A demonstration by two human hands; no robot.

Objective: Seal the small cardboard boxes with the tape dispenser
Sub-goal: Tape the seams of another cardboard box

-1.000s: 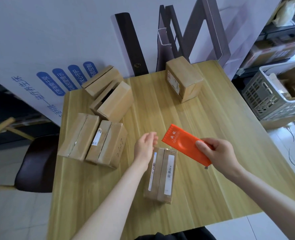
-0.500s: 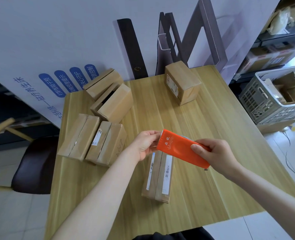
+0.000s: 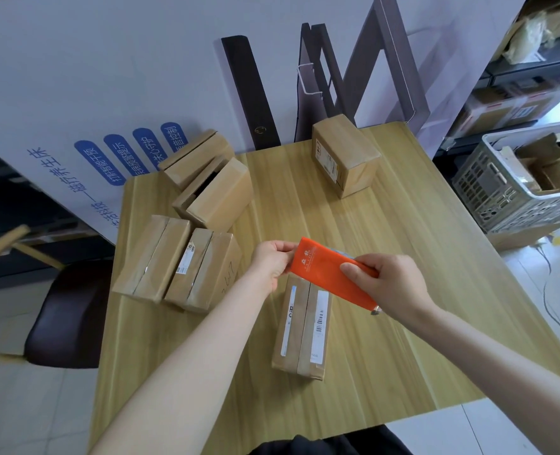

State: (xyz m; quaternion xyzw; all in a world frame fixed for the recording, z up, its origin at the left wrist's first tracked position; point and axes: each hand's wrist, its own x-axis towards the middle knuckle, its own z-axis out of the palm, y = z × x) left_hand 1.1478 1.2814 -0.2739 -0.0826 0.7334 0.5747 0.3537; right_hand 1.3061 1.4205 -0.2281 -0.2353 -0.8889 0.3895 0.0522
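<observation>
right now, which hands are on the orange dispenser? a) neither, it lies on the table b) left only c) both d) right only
c: the right hand grips the dispenser at its near end and the left hand pinches its far edge, above a box.

- Wooden table (image 3: 403,257) in front of me.
- Near box (image 3: 301,326) lies flat closest to me, labels up.
- Outer taped box (image 3: 152,257) and inner taped box (image 3: 203,269) lie side by side on my left.
- Corner box (image 3: 196,157) and open box (image 3: 216,195) sit together at back left.
- Far box (image 3: 344,159) stands alone at the back.
</observation>
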